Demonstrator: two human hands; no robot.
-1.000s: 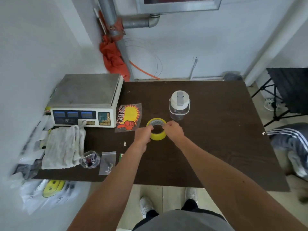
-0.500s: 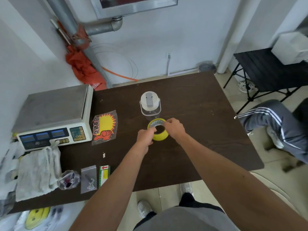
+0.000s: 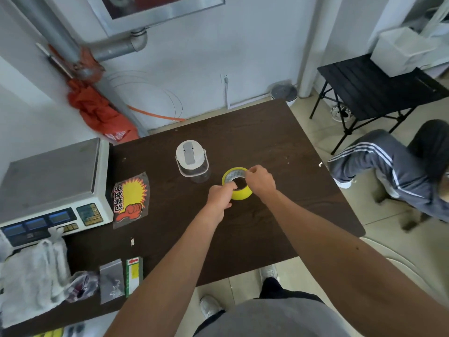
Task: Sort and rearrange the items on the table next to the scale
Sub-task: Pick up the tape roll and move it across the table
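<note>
Both hands are on the yellow roll of adhesive tape [image 3: 241, 193], which sits near the middle of the dark brown wooden table [image 3: 279, 142]. The left hand [image 3: 220, 198] curls its fingers against the roll's near-left rim, and the right hand [image 3: 261, 181] pinches the far-right rim between thumb and forefinger.

Just left of the roll, and a little farther away, stands a clear plastic jar with a white lid and grey latch [image 3: 191, 159]; the tabletop shows through its wall. At the near left edge, a crumpled clear bag [image 3: 81, 285] holds something dark, and a flat clear pouch [image 3: 110, 280] holds small pale bits I can't make out. A green, white and yellow card [image 3: 133, 276] lies beside the pouch.

The white electronic scale with a steel platform [image 3: 48, 181] fills the left end. A glossy yellow-and-red starburst sticker [image 3: 131, 198] lies beside it, and a rumpled white cloth [image 3: 31, 276] in front.

Off to the right, a seated person in grey striped trousers [image 3: 388, 164] is near a black folding table [image 3: 379, 86].
</note>
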